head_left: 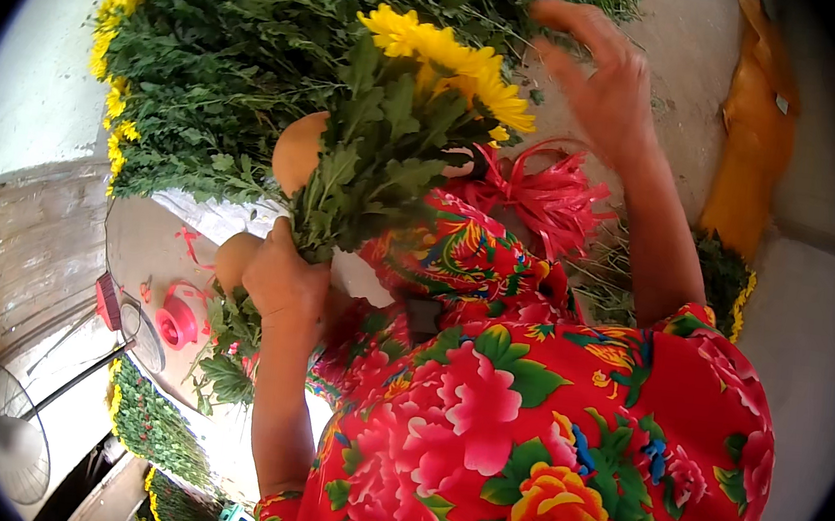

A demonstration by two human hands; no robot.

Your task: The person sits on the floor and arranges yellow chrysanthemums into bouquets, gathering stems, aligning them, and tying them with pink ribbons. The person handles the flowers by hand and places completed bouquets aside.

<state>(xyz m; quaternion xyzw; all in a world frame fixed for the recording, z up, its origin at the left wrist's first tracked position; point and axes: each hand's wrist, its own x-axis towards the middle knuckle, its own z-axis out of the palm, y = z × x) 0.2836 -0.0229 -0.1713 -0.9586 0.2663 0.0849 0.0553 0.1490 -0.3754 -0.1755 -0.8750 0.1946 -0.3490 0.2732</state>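
My left hand is closed round the lower stems of a bunch of yellow chrysanthemums, its dark green leaves fanning upward across the middle of the view. My right hand is raised at the upper right, fingers apart and curved, beside a large heap of leafy stems edged with yellow blooms. Pink plastic ties lie in a loose tuft below that hand. Two rounded tan shapes show behind the bunch, partly hidden; I cannot make out what they are.
A pink spool sits at left. More flower bundles lie at lower left, near a standing fan. An orange wrap lies along the right, with more stems below it. A wooden panel stands at far left.
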